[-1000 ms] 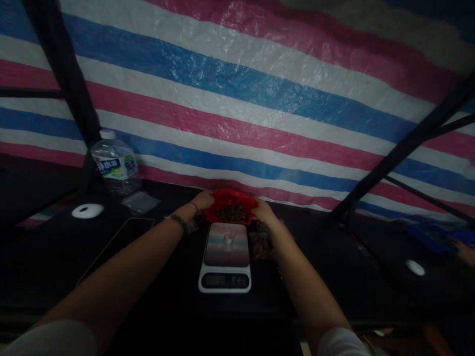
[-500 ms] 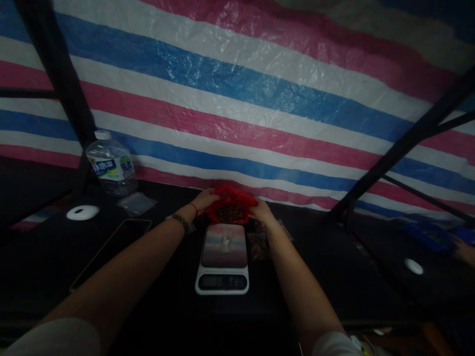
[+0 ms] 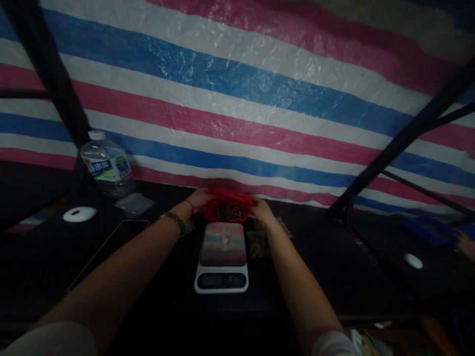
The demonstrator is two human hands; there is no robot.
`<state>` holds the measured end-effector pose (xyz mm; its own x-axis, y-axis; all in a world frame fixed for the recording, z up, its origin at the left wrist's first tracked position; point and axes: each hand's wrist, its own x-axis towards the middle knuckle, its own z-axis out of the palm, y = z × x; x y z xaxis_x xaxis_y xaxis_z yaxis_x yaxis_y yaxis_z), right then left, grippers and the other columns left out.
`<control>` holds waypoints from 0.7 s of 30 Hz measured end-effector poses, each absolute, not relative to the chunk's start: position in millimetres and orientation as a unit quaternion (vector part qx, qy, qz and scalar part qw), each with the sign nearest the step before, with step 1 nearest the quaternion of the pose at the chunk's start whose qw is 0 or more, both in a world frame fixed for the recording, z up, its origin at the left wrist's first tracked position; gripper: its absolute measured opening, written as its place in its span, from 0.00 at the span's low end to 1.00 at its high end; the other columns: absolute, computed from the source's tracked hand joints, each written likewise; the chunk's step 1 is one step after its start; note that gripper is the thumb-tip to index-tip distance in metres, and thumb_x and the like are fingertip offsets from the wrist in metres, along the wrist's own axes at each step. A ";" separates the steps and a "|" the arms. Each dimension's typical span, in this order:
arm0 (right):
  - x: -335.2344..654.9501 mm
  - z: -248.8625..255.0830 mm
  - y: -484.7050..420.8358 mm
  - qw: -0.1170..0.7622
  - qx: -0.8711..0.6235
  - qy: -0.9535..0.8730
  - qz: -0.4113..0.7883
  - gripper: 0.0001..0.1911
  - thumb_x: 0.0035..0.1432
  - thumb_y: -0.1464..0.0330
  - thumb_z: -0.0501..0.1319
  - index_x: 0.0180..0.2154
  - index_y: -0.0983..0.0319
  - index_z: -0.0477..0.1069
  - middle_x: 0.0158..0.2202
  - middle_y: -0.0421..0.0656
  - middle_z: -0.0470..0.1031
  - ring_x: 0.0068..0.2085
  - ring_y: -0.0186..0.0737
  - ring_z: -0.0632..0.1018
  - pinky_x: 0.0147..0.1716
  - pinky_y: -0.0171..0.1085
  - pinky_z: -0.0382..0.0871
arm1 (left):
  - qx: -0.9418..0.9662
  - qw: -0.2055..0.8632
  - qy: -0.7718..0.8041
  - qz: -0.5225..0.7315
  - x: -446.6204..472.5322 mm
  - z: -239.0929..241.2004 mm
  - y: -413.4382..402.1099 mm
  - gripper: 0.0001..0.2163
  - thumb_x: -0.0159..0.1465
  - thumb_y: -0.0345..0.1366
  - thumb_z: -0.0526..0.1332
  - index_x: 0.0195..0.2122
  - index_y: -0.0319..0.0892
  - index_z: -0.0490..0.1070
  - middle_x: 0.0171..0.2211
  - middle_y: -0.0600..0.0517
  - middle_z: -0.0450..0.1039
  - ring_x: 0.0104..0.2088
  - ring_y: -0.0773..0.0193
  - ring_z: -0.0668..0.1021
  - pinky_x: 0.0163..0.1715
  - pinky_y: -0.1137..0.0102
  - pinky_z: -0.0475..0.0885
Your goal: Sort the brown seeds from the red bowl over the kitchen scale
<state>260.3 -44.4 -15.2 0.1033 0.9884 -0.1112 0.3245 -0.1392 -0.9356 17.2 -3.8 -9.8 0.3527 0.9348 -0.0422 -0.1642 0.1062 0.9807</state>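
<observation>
A red plastic bag (image 3: 237,197) stands with its mouth spread behind the scale, and small dark brown pieces (image 3: 227,212) fill its inside. On its left rim my left hand (image 3: 202,199) is closed, a red string and a beaded bracelet at the wrist. My right hand (image 3: 260,210) grips the bag's right rim. Just in front of the bag lies a white kitchen scale (image 3: 221,283) with a shiny plate. A small clear object (image 3: 224,238) rests on that plate. Beside my right forearm is a small clear bag of brown pieces (image 3: 258,244).
Left of my arms are a large clear bottle (image 3: 107,165), a flat clear plastic bag (image 3: 134,203), a white oval device (image 3: 79,214) and a dark phone (image 3: 111,252). A striped tarp (image 3: 237,118) closes the back. At far right, another person's hand (image 3: 464,243) is near a blue tray (image 3: 428,231).
Both hands keep hold of the red bag, whose back rim has folded slightly lower. The whole view has shifted a little.
</observation>
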 end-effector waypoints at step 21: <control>195.6 14.8 -33.9 0.275 -0.530 -0.782 0.178 0.18 0.54 0.79 0.55 0.44 0.61 0.76 0.47 0.44 0.77 0.49 0.39 0.75 0.53 0.37 0.63 | 0.610 0.570 0.350 0.425 22.4 -12.1 -2.9 0.23 0.42 0.32 0.72 0.42 0.36 0.77 0.39 0.43 0.79 0.42 0.52 0.79 0.44 0.62 0.73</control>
<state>195.6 -33.9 14.8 -0.2863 0.9271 0.2417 0.7314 0.3745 -0.5700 22.4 -2.9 -12.1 0.3946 0.9110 0.1199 -0.0578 -0.1056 0.9927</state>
